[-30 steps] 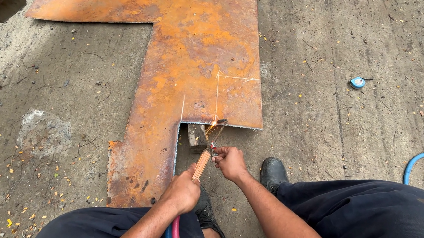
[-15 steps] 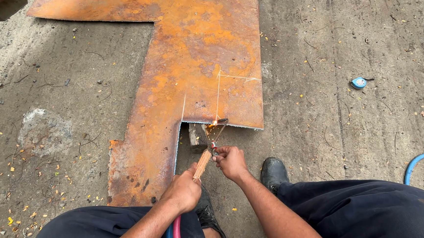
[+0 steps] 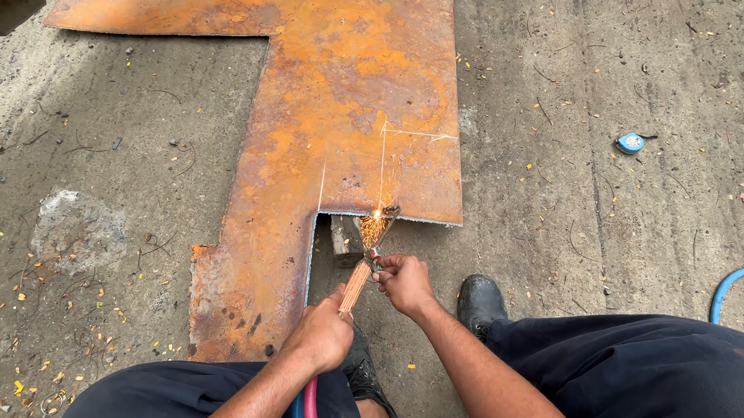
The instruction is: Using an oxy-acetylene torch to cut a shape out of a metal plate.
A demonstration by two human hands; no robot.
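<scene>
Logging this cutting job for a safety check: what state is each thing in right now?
Cutting torch: lit, sparks at its tip, held in both hands.
Left hand: closed around the torch's rear.
Right hand: fingers closed on the torch near its head.
Rusty steel plate: flat on the ground, partly cut, chalk lines marked.
Tape measure: lying on the concrete, untouched.
Blue hose: lying curved on the ground.

Outdoor concrete floor (image 3: 604, 66), grey, rough, scored w/ scratches. Small yellow leaf bits scattered at left and bottom. Pale worn patch (image 3: 76, 227) at left. Daylight, soft, no hard shadows. Dark shaded strip at top-left corner. No walls or furniture visible.
</scene>
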